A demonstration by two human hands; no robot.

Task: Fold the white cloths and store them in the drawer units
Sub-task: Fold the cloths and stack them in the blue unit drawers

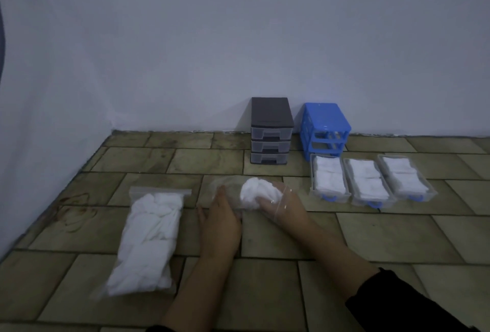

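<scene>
A bunched white cloth (256, 191) sits inside a clear plastic bag (225, 186) on the tiled floor in front of me. My right hand (278, 203) is inside the bag's mouth and grips the cloth. My left hand (221, 216) holds the bag's left side down. A second zip bag (148, 241) stuffed with white cloths lies to the left. By the wall stand a grey drawer unit (271, 130) with its drawers in and an empty blue drawer frame (324, 126). Three clear drawers (328, 176) (367, 180) (405, 176) with folded white cloths lie in front of the frame.
The white wall (238, 40) runs behind the drawer units, and another wall closes the left side. Brown floor tiles (397, 239) stretch out to the right and toward me.
</scene>
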